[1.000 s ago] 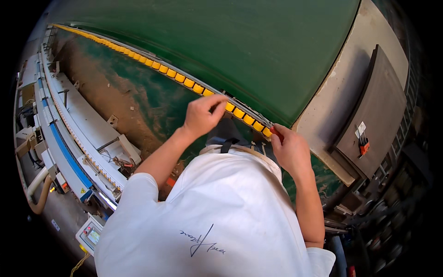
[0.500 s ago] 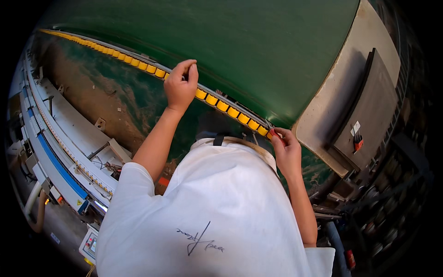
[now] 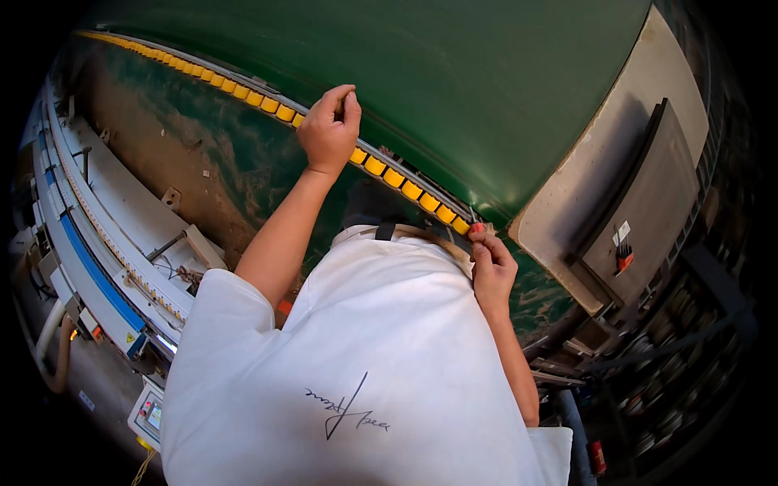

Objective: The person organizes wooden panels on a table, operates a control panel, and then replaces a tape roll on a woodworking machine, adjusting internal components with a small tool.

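Observation:
My left hand (image 3: 330, 134) is raised over the yellow roller rail (image 3: 393, 177), its fingers curled in and its thumb close to them. What it holds, if anything, is hidden. At the rail's near right end my right hand (image 3: 493, 271) is closed around a small red piece (image 3: 476, 228), pinched between thumb and fingers. The red piece sits right beside the last yellow roller, and most of it is covered by my fingers. Beyond the rail spreads a smooth green surface (image 3: 486, 89).
A long white machine with a blue strip (image 3: 101, 271) curves along the left, with a small control panel (image 3: 149, 411) below. On the right, a dark board (image 3: 648, 202) lies on a pale panel (image 3: 559, 219), with a red-and-black hex key set (image 3: 623, 257) on it. Dark racks stand farther right.
In the picture, my left hand has shifted slightly up and right. My right hand has turned, with its fingers lower and the red piece now showing above them.

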`<act>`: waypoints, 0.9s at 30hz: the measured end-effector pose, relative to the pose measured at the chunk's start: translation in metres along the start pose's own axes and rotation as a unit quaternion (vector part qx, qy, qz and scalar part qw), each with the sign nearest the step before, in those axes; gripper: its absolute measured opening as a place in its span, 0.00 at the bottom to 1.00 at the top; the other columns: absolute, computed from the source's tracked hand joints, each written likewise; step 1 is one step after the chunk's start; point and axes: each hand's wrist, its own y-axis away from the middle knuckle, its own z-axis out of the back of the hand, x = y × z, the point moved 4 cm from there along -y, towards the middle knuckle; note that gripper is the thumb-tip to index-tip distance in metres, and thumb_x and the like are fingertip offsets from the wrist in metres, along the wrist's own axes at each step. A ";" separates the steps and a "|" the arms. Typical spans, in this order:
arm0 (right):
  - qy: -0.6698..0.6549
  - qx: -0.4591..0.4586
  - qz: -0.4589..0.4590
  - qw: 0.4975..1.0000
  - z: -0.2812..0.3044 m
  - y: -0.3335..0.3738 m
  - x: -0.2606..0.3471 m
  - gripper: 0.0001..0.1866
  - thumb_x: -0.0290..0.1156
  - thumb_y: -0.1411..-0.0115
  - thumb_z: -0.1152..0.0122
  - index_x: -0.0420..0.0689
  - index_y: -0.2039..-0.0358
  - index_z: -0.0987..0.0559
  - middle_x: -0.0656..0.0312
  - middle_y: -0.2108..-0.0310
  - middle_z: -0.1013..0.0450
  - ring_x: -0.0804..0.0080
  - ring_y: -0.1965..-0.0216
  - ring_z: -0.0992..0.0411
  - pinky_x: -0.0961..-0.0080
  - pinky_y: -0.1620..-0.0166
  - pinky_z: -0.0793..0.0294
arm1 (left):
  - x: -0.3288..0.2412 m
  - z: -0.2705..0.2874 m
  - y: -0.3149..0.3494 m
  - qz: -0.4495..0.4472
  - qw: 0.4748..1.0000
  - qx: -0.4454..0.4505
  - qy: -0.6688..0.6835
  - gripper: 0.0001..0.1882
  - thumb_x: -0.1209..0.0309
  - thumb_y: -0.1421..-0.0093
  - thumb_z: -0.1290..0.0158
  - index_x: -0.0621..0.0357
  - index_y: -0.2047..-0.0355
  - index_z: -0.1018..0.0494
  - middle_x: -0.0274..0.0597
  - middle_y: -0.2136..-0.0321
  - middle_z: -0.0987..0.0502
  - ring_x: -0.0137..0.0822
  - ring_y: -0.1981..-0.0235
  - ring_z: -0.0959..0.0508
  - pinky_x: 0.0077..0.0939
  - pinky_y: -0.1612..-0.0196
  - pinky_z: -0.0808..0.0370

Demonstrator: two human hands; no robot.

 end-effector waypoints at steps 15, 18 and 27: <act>0.032 -0.024 0.029 0.999 -0.015 0.019 -0.024 0.29 0.31 0.28 0.45 0.37 0.30 0.36 0.50 0.43 0.25 0.68 0.46 0.27 0.73 0.43 0.29 | -0.005 -0.003 0.005 -0.036 0.997 0.006 -0.065 0.06 0.68 0.36 0.40 0.51 0.59 0.17 0.35 0.79 0.24 0.36 0.78 0.22 0.30 0.73 0.26; 0.078 -0.004 0.065 0.995 -0.016 0.015 -0.025 0.30 0.32 0.28 0.46 0.34 0.30 0.37 0.45 0.40 0.27 0.66 0.43 0.27 0.72 0.41 0.31 | 0.002 -0.004 0.006 -0.045 0.997 -0.017 -0.063 0.06 0.67 0.37 0.39 0.49 0.60 0.17 0.36 0.80 0.23 0.39 0.77 0.21 0.31 0.72 0.25; -0.075 0.031 -0.061 0.995 -0.012 0.006 -0.012 0.26 0.32 0.28 0.42 0.44 0.31 0.31 0.72 0.73 0.33 0.90 0.79 0.42 0.90 0.78 0.44 | -0.010 0.007 0.004 -0.038 0.995 -0.063 -0.067 0.07 0.65 0.37 0.43 0.49 0.61 0.20 0.47 0.71 0.17 0.50 0.69 0.17 0.42 0.67 0.20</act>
